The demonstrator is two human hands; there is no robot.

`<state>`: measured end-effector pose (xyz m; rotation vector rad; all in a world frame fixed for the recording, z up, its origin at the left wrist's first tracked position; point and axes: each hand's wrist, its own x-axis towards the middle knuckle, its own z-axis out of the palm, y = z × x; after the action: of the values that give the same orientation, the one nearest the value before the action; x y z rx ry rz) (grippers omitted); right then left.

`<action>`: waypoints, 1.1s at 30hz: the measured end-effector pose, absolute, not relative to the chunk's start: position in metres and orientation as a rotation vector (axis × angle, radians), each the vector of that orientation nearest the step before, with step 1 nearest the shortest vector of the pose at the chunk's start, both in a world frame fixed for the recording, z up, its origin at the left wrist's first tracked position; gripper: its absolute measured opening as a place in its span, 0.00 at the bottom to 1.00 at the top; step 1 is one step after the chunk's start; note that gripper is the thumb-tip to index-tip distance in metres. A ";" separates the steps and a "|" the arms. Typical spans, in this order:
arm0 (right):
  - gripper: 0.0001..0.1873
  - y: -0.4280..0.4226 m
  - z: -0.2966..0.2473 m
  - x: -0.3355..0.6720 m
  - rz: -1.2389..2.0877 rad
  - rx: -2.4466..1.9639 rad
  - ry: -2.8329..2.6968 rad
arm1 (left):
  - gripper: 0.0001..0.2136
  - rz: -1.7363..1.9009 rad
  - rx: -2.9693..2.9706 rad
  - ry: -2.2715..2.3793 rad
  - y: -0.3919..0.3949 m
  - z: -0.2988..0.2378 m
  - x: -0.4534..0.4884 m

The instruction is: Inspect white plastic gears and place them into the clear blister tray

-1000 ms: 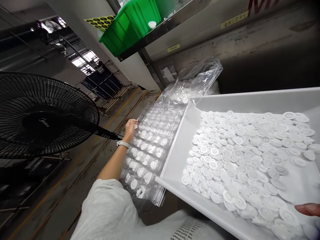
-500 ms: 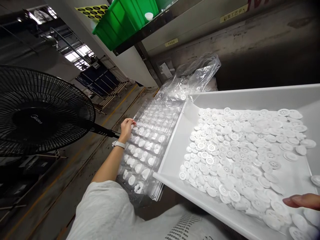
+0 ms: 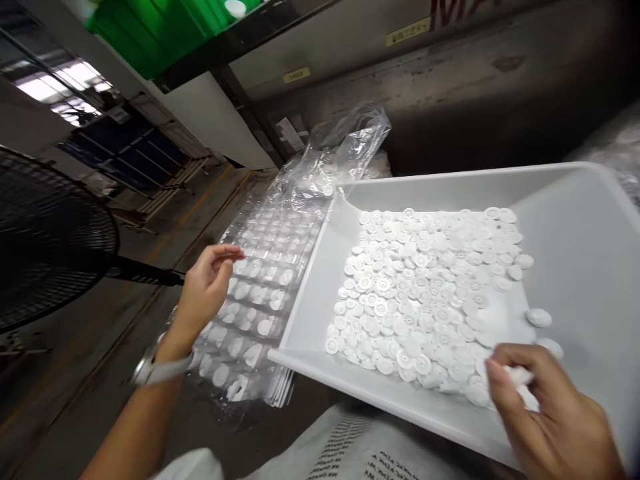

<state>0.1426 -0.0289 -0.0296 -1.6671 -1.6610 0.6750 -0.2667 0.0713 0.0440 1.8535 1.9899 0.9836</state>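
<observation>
A white bin (image 3: 575,267) tilts toward me, holding a heap of small white plastic discs (image 3: 425,287). My right hand (image 3: 545,413) reaches into its near corner, fingers closed on a few of the discs. To the left lies a clear blister tray (image 3: 260,287) with rows of pockets, several filled with discs. My left hand (image 3: 207,287) hovers over the tray's left edge, fingers loosely curled and apart, holding nothing I can see. A watch (image 3: 157,367) is on that wrist.
A black standing fan (image 3: 45,247) is at the left. A clear plastic bag (image 3: 340,153) lies behind the tray. A green crate (image 3: 150,27) sits on a shelf above. A white printed sack (image 3: 350,447) lies under the bin's near edge.
My left hand has lifted off the tray's far pockets and drawn back toward me. My right hand has come into the bin and closed on discs. The view has swung right.
</observation>
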 end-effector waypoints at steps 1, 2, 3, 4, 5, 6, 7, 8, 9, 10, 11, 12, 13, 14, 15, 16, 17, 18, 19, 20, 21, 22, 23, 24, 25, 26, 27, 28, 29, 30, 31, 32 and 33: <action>0.11 -0.027 -0.030 0.144 0.679 -1.644 -1.740 | 0.11 0.934 1.922 1.901 0.054 0.048 -0.248; 0.10 -0.024 -0.032 0.148 0.709 -1.621 -1.832 | 0.09 0.858 1.978 1.799 0.037 0.050 -0.230; 0.09 -0.022 -0.034 0.154 0.760 -1.604 -1.932 | 0.08 0.778 2.019 1.681 0.020 0.050 -0.213; 0.08 -0.019 -0.035 0.163 0.800 -1.610 -2.024 | 0.08 0.710 2.043 1.565 0.006 0.047 -0.197; 0.10 -0.016 -0.036 0.172 0.838 -1.622 -2.122 | 0.10 0.662 2.066 1.436 -0.006 0.043 -0.183; 0.13 -0.011 -0.037 0.181 0.869 -1.614 -2.222 | 0.13 0.631 2.071 1.340 -0.015 0.037 -0.170; 0.16 -0.005 -0.037 0.189 0.888 -1.601 -2.310 | 0.14 0.661 2.058 1.303 -0.020 0.030 -0.160; 0.19 0.003 -0.036 0.195 0.916 -1.585 -2.402 | 0.16 0.699 2.036 1.286 -0.022 0.023 -0.151; 0.21 0.013 -0.037 0.199 0.932 -1.567 -2.456 | 0.16 0.748 2.006 1.268 -0.022 0.016 -0.143; 0.24 0.024 -0.038 0.199 0.946 -1.563 -2.484 | 0.16 0.799 1.974 1.240 -0.020 0.011 -0.136; 0.26 0.036 -0.041 0.196 0.933 -1.573 -2.497 | 0.17 0.832 1.949 1.191 -0.017 0.006 -0.130; 0.27 0.048 -0.045 0.191 0.917 -1.588 -2.508 | 0.17 0.855 1.933 1.125 -0.014 0.003 -0.124; 0.27 0.059 -0.050 0.183 0.910 -1.596 -2.523 | 0.17 0.869 1.924 1.060 -0.010 0.001 -0.118; 0.28 0.067 -0.055 0.175 0.915 -1.597 -2.544 | 0.17 0.877 1.923 1.010 -0.008 0.000 -0.113; 0.29 0.072 -0.060 0.167 0.925 -1.597 -2.565 | 0.17 0.881 1.926 0.973 -0.005 0.000 -0.109; 0.28 0.074 -0.063 0.160 0.944 -1.589 -2.587 | 0.17 0.889 1.931 0.940 -0.003 0.001 -0.105; 0.26 0.072 -0.065 0.154 0.977 -1.563 -2.611 | 0.17 0.902 1.929 0.908 -0.002 0.001 -0.102; 0.25 0.068 -0.065 0.150 1.019 -1.527 -2.634 | 0.17 0.920 1.922 0.883 -0.002 0.001 -0.100; 0.22 0.061 -0.063 0.148 1.074 -1.481 -2.653 | 0.17 0.937 1.909 0.868 -0.001 0.000 -0.098; 0.20 0.053 -0.060 0.148 1.139 -1.428 -2.667 | 0.17 0.950 1.894 0.862 -0.001 -0.001 -0.097; 0.17 0.045 -0.055 0.149 1.209 -1.376 -2.671 | 0.17 0.957 1.878 0.868 -0.001 -0.002 -0.097; 0.14 0.038 -0.050 0.152 1.281 -1.329 -2.665 | 0.17 0.956 1.862 0.884 -0.001 -0.003 -0.097; 0.12 0.033 -0.045 0.154 1.352 -1.290 -2.651 | 0.17 0.951 1.845 0.901 -0.001 -0.004 -0.096; 0.12 0.029 -0.041 0.157 1.419 -1.261 -2.629 | 0.17 0.948 1.828 0.915 0.000 -0.006 -0.096; 0.14 0.026 -0.037 0.159 1.477 -1.249 -2.599 | 0.17 0.948 1.809 0.925 0.000 -0.006 -0.096; 0.16 0.025 -0.034 0.161 1.526 -1.251 -2.566 | 0.17 0.952 1.785 0.934 -0.001 -0.007 -0.096; 0.17 0.025 -0.032 0.162 1.567 -1.264 -2.532 | 0.17 0.959 1.759 0.938 -0.001 -0.007 -0.095; 0.17 0.024 -0.031 0.163 1.597 -1.286 -2.498 | 0.16 0.969 1.730 0.935 -0.001 -0.007 -0.095; 0.17 0.024 -0.029 0.164 1.619 -1.310 -2.465 | 0.16 0.977 1.696 0.932 -0.002 -0.007 -0.093; 0.16 0.024 -0.028 0.164 1.636 -1.334 -2.435 | 0.16 0.985 1.656 0.926 -0.003 -0.007 -0.092; 0.14 0.024 -0.026 0.164 1.651 -1.354 -2.405 | 0.15 0.992 1.606 0.922 -0.004 -0.006 -0.090; 0.13 0.024 -0.024 0.165 1.663 -1.371 -2.376 | 0.14 1.000 1.547 0.918 -0.005 -0.005 -0.088; 0.12 0.023 -0.021 0.166 1.676 -1.386 -2.344 | 0.14 1.009 1.476 0.916 -0.006 -0.004 -0.085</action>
<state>0.1657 0.0232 -0.0212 -1.3865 -2.3441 1.6760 -0.0849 -0.0062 -0.0043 1.4757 0.9159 1.0090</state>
